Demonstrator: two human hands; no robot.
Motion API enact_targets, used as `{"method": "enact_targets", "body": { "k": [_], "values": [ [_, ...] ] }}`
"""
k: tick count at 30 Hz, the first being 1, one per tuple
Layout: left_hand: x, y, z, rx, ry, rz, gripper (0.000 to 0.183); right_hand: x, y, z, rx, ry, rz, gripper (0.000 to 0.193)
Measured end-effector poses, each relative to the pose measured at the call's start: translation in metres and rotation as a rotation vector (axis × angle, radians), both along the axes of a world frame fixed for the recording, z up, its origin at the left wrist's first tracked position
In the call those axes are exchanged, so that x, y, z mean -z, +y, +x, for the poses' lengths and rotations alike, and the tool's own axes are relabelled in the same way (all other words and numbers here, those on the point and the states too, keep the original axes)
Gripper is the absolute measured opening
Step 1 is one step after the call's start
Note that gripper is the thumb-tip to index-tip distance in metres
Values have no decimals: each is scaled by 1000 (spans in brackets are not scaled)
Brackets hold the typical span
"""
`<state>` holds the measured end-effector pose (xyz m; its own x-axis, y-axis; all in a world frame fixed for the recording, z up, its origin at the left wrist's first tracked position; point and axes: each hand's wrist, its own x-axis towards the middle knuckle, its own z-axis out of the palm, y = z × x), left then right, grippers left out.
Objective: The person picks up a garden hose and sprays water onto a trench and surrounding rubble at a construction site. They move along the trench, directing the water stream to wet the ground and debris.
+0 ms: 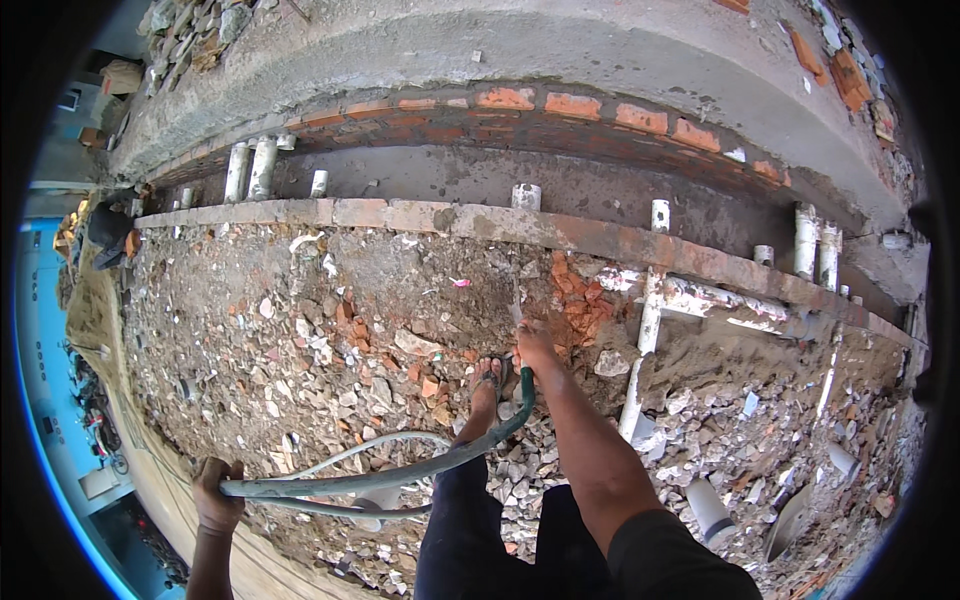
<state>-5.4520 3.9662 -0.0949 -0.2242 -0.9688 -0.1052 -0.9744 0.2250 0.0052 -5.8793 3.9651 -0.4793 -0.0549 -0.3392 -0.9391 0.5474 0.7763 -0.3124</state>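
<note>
A green hose [440, 462] runs between the hands, looping over broken rubble [375, 392]. The right hand [535, 348] is wrapped around its forward end; the left hand [217, 492] is curled around a bend farther back. White pipes [650, 320] lie to the right. Dark marks on the blue wall [38, 310] are too small to read.

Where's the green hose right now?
In the head view, the green hose runs from the left hand at lower left, across the dark trousers, up to the right hand near the centre.
</note>
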Motion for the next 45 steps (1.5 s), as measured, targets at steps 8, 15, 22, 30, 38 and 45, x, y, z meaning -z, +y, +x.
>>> {"method": "enact_targets", "body": {
  "k": [8,15,22,30,38,45],
  "values": [
    [115,-35,11,-37,225,220,19,45,-21,-28,-97,220,11,32],
    [143,-42,-16,122,373,378,20,75,-1,-54,186,165,0,25],
    [82,18,-74,49,472,977,24,69,3,-109,-128,633,117,24],
    [74,66,-61,-215,398,807,20,102,35,-135,81,477,46,28],
    [42,-27,-103,-40,170,316,22,118,84,-142,331,137,125,28],
    [51,16,-191,194,224,555,29,125,121,-186,286,165,145,30]
  ]
}}
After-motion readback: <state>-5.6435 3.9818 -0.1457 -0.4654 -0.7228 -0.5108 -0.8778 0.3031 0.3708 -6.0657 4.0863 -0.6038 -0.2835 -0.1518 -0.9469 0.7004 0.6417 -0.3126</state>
